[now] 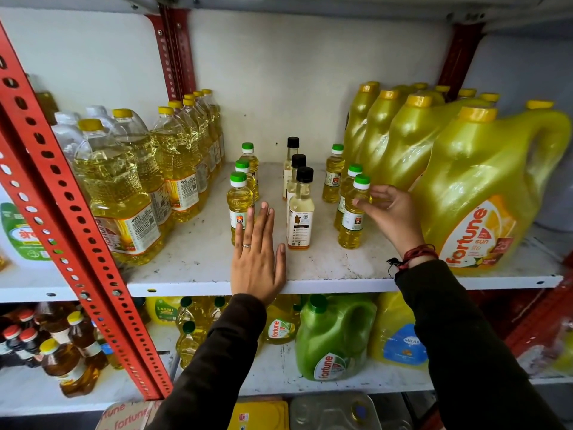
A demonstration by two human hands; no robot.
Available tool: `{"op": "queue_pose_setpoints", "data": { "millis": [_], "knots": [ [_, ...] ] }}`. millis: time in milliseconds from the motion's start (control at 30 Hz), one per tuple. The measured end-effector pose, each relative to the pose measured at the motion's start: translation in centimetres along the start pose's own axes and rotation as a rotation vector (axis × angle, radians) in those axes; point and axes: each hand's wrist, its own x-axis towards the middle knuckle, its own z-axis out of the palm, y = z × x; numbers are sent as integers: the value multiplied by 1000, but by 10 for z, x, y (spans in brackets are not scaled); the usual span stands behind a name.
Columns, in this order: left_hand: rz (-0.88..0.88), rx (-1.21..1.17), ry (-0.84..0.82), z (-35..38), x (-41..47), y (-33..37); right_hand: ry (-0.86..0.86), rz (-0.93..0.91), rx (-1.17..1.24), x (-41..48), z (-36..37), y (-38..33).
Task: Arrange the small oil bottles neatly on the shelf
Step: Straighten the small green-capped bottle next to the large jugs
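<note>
Head view: our left hand (257, 268) lay flat and spread on the shelf (325, 274), grasping nothing, just beside the front left bottle (239, 206). Our right hand (389, 212) pinched the front right bottle (353, 212) at its shoulder. Small bottles stood upright in three rows, black-capped ones (300, 209) in the middle.

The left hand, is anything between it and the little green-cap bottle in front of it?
No. The left hand lies flat and open on the shelf, its fingers right at the front green-cap bottle of the left row. Nothing visible sits between them. The black-cap bottle stands off to the side.
</note>
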Motion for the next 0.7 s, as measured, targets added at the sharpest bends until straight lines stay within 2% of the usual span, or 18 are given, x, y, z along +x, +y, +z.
{"op": "queue_pose_setpoints", "data": {
  "millis": [333,600,700],
  "knots": [
    [-2,-13,-18,-1,-1,0,137,-22,-136,-3,8,-4],
    [2,-9,-24,-1,-1,0,-41,30,0,5,2,-4],
    [-1,-13,-26,0,-1,-1,-36,38,30,6,0,-3]
  ]
}}
